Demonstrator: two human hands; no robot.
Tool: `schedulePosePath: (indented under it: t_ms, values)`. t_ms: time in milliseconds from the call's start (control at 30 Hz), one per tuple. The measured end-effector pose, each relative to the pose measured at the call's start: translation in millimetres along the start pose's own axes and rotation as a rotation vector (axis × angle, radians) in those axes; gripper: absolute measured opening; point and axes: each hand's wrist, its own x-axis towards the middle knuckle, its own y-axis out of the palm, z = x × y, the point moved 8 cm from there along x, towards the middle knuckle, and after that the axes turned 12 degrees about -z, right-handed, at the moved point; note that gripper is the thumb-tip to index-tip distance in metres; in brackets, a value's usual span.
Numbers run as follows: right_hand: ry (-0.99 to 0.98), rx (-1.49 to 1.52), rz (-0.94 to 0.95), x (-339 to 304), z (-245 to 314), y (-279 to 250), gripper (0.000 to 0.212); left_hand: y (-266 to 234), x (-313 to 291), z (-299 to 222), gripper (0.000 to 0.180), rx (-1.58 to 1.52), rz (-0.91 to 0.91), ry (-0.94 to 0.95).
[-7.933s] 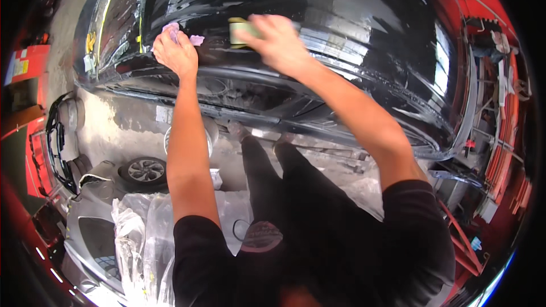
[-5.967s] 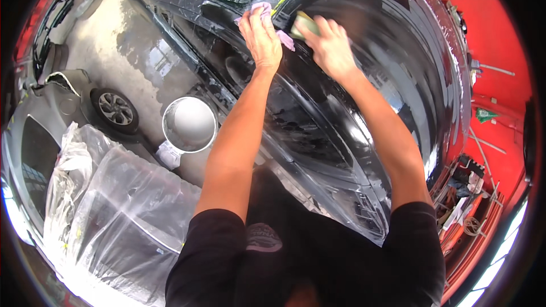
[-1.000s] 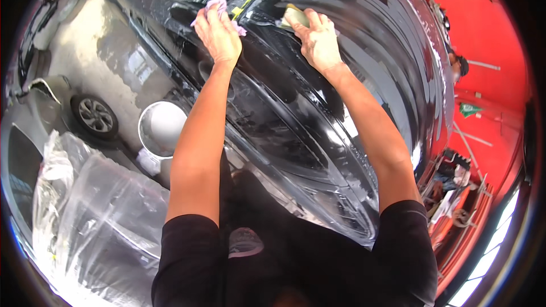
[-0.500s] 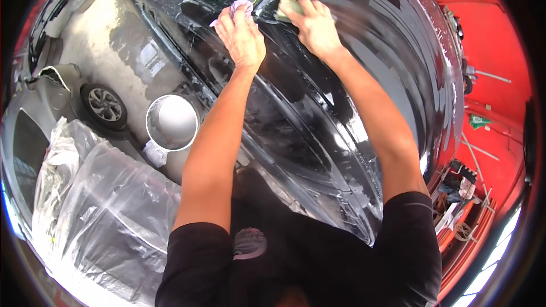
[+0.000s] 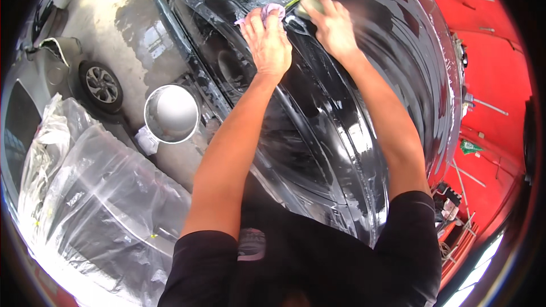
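Observation:
My left hand (image 5: 268,48) is closed over a crumpled light purple cloth (image 5: 274,9), which is pressed on the wet black car body (image 5: 307,153). Just right of it, my right hand (image 5: 338,29) grips a small greenish-grey block (image 5: 307,7), flat against the glossy panel beside a yellow-green strip (image 5: 292,1). Whether the block is a sponge or a sanding block, I cannot tell. Motion slightly smears the right fingers. Both arms reach far forward across the car, and whitish wet streaks mark its surface.
A round white-rimmed bucket (image 5: 198,115) stands on the left, with a pale cloth or paper (image 5: 147,141) beside it. Behind that is a grey car with a dark wheel (image 5: 101,85). Clear plastic sheeting (image 5: 108,193) covers the lower left. A red wall (image 5: 495,85) lies at the right.
My view has shifted, so the car and both hands sit further right in the picture. The right hand with the block has come a little closer to the left hand and its cloth.

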Motion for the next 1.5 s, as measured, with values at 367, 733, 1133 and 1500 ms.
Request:
schedulePosePath:
  t_ms: [367,733,1133,1500]
  values:
    - [0.023,-0.021,0.070,-90.7,-2.2,-74.0,0.068,-7.4,3.2,-0.7,0.035,0.016,0.031,-0.035]
    - [0.141,0.005,0.102,-101.0,4.5,-74.1,0.062,-11.5,6.5,-1.3,0.037,0.016,0.026,-0.030]
    - [-0.001,0.057,0.034,-30.4,27.3,-23.9,0.055,-12.7,6.9,7.4,0.044,-0.025,0.016,-0.050]
    - [-0.023,0.000,0.050,-3.1,43.3,-3.3,0.059,-17.7,4.0,15.4,0.035,-0.168,-0.143,-0.098]
